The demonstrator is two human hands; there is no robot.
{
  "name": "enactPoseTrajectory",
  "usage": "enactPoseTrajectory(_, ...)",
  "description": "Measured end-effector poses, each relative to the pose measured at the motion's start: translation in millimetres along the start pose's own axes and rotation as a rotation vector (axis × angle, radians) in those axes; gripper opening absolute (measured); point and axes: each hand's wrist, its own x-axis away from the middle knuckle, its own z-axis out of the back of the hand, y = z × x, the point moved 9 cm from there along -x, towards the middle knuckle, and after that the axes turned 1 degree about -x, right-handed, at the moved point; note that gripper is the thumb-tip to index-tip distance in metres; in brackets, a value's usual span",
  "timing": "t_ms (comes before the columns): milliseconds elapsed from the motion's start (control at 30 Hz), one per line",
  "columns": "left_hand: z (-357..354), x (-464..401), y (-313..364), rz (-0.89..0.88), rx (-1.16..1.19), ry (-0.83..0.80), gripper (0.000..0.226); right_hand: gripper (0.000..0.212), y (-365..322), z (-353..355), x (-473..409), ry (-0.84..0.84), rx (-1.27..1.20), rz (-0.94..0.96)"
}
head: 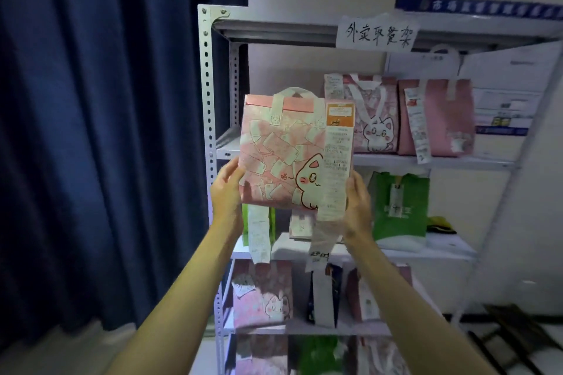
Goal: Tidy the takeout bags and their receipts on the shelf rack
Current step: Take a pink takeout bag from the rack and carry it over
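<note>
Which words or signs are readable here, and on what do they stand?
"外卖取餐架": handwritten paper sign on the rack's top shelf.
"喵~": held pink bag, beside the cat.
Blue banner, upper right: white characters, too blurred.
Receipts, including the held bag's receipt: too small.

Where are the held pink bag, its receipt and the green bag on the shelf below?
held pink bag [274,155], head view, front panel.
receipt [335,161], head view, printed middle strip.
green bag [399,207], head view, front face.

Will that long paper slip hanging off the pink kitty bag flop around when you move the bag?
Probably. The receipt looks thin, and its bottom end curls loose below the pink bag, so it should swing and could tear. The bag itself looks stiffer, keeping flat sides between the left hand and right hand.
</note>
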Motion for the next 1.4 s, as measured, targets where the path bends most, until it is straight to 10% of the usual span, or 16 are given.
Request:
enactPoseTrajectory(600, -257, 259, -186, 0.289, 0.000, -0.145, 0.014, 0.024, -62, 433, 104, 0.200, 0.323, -0.010)
enactPoseTrajectory(1400, -684, 464, -407, 0.452, -0.047, -0.792, 0.018, 0.032, -148, 889, 138, 0.680, 0.488, 0.015)
